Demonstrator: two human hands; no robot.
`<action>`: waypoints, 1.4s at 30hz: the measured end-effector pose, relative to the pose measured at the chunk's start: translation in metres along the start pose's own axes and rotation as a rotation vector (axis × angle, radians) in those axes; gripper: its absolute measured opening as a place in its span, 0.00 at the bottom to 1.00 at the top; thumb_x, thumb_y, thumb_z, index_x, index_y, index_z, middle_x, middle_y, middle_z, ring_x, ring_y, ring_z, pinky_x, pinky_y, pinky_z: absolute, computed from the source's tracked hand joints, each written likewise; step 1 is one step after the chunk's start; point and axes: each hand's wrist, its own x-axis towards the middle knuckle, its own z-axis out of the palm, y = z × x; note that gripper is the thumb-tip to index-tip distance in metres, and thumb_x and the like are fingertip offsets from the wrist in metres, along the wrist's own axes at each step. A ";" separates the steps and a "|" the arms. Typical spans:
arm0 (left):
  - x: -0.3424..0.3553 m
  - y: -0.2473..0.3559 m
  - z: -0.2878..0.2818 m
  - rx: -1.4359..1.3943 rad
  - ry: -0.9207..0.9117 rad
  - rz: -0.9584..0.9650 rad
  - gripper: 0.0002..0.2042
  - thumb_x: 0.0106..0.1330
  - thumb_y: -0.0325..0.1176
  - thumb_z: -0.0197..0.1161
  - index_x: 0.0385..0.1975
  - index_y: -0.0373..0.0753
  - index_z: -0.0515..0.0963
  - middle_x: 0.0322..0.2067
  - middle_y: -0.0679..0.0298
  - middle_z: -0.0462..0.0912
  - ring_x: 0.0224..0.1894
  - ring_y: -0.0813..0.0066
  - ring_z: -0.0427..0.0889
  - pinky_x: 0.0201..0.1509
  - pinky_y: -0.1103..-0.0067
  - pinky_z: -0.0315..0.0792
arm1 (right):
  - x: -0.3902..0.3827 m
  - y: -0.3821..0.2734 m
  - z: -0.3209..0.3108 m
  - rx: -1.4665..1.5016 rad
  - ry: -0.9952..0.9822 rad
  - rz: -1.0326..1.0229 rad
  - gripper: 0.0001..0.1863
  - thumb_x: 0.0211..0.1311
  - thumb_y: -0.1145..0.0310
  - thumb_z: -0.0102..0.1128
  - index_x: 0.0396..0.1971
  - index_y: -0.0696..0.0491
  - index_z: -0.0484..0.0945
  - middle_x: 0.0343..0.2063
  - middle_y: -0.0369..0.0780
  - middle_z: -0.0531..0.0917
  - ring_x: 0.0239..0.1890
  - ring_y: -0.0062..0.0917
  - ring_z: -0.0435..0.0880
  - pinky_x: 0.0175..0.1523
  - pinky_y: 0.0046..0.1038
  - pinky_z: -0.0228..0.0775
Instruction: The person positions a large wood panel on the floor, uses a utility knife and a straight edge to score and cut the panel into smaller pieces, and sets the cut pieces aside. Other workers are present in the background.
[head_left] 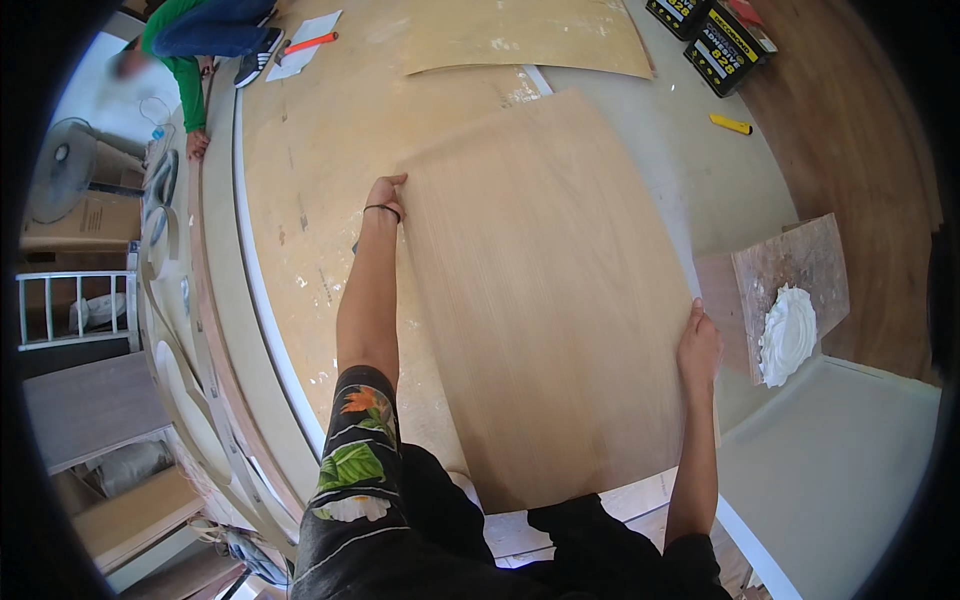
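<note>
One wood-grain panel [550,300], left hand [386,190] grasping its far-left corner, right hand [701,345] grasping its right edge

A broad, flat, pale-grey worktop [735,185] carries a large, thin tan board [320,130] spotted with white and, near its right edge, a slim yellow utility knife [730,124].

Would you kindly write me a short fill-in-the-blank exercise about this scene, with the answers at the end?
1. Of the left hand and right hand, both holding the wood-grain panel, the one with a dark wristband is the ____.
2. The utility knife is mainly coloured ____.
3. The paste heaped on the stained board is ____.
4. The co-worker's sleeve at upper left is ____.

Missing words: left; yellow; white; green.
</note>
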 end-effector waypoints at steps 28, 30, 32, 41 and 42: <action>0.122 -0.013 -0.076 -0.229 -0.144 -0.068 0.09 0.72 0.37 0.56 0.29 0.42 0.73 0.26 0.69 0.79 0.30 0.74 0.80 0.36 0.81 0.79 | 0.064 -0.043 -0.084 -0.169 -0.003 -0.198 0.35 0.77 0.48 0.29 0.39 0.63 0.82 0.34 0.60 0.82 0.42 0.56 0.81 0.49 0.51 0.70; 0.107 -0.015 -0.070 -0.208 -0.072 -0.107 0.10 0.72 0.37 0.54 0.29 0.42 0.74 0.25 0.69 0.78 0.30 0.74 0.79 0.35 0.80 0.77 | 0.077 -0.057 -0.093 -0.157 0.040 -0.259 0.35 0.77 0.49 0.30 0.39 0.64 0.81 0.34 0.60 0.82 0.42 0.56 0.81 0.49 0.51 0.70; 0.084 -0.002 -0.046 -0.173 -0.112 -0.117 0.10 0.72 0.39 0.53 0.35 0.40 0.75 0.31 0.66 0.79 0.36 0.71 0.79 0.41 0.77 0.76 | 0.086 -0.067 -0.100 -0.155 0.115 -0.303 0.35 0.77 0.49 0.30 0.38 0.66 0.80 0.34 0.61 0.81 0.41 0.57 0.80 0.48 0.50 0.70; 0.050 0.007 -0.006 -0.088 -0.324 -0.028 0.20 0.75 0.38 0.51 0.59 0.30 0.67 0.55 0.54 0.77 0.57 0.63 0.77 0.59 0.68 0.74 | 0.066 -0.070 -0.091 -0.160 0.084 -0.073 0.34 0.78 0.49 0.32 0.36 0.66 0.80 0.29 0.61 0.81 0.35 0.57 0.79 0.42 0.49 0.68; 0.054 0.005 -0.008 -0.075 -0.288 -0.001 0.19 0.75 0.37 0.51 0.58 0.29 0.68 0.54 0.54 0.77 0.55 0.63 0.78 0.58 0.68 0.75 | 0.064 -0.069 -0.089 -0.168 0.071 -0.084 0.35 0.78 0.49 0.32 0.36 0.66 0.80 0.29 0.61 0.81 0.35 0.57 0.79 0.42 0.49 0.68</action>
